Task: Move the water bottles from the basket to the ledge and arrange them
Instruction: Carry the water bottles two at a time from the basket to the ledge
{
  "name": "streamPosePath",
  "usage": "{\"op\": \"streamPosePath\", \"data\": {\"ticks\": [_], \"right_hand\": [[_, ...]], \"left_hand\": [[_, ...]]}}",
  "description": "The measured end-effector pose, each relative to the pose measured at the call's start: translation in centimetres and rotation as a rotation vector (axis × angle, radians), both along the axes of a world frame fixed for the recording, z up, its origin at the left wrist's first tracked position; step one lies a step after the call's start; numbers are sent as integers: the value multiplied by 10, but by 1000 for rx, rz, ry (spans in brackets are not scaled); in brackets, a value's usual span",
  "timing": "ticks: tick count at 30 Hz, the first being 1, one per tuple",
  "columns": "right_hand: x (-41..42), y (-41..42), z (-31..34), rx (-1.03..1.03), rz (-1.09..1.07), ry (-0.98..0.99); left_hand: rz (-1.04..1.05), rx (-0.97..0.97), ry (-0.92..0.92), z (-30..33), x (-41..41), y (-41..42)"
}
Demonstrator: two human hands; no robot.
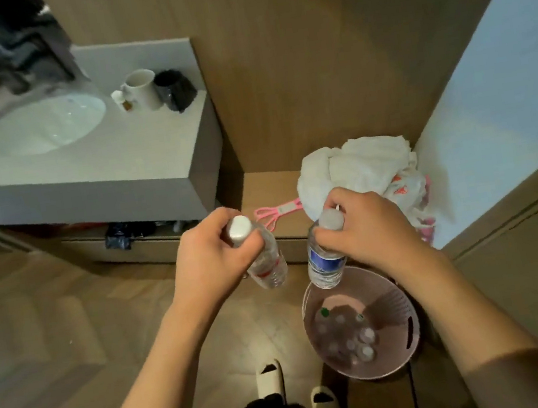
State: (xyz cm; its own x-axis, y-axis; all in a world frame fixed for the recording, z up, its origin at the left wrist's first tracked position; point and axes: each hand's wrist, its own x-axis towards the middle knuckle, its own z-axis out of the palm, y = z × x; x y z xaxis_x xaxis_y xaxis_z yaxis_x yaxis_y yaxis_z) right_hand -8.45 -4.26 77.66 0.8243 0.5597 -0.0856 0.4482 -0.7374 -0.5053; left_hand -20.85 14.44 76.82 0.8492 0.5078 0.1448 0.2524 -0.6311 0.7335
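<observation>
Left hand (214, 253) grips red-label bottle (267, 266) | right hand (367, 228) grips blue-label bottle (324, 261)

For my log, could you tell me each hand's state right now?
Left hand: grips the red-label bottle near its cap.
Right hand: grips the blue-label bottle near its cap.

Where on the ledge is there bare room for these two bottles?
Bare wood on the ledge runs from the vanity's side to the pink hanger. The right end is crowded by the white cloth pile.
</observation>
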Motion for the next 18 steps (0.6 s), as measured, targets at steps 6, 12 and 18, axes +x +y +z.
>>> {"op": "streamPosePath", "data": {"ticks": [6, 12, 18], "right_hand": [[-18, 96, 3, -9, 259, 24], [-55, 222, 15, -26, 419, -40], [-103, 358, 25, -44, 546, -38]], "left_hand": [[246, 11, -32, 7, -62, 61], [464, -4, -62, 10, -124, 153], [576, 6, -81, 18, -188, 266]]}}
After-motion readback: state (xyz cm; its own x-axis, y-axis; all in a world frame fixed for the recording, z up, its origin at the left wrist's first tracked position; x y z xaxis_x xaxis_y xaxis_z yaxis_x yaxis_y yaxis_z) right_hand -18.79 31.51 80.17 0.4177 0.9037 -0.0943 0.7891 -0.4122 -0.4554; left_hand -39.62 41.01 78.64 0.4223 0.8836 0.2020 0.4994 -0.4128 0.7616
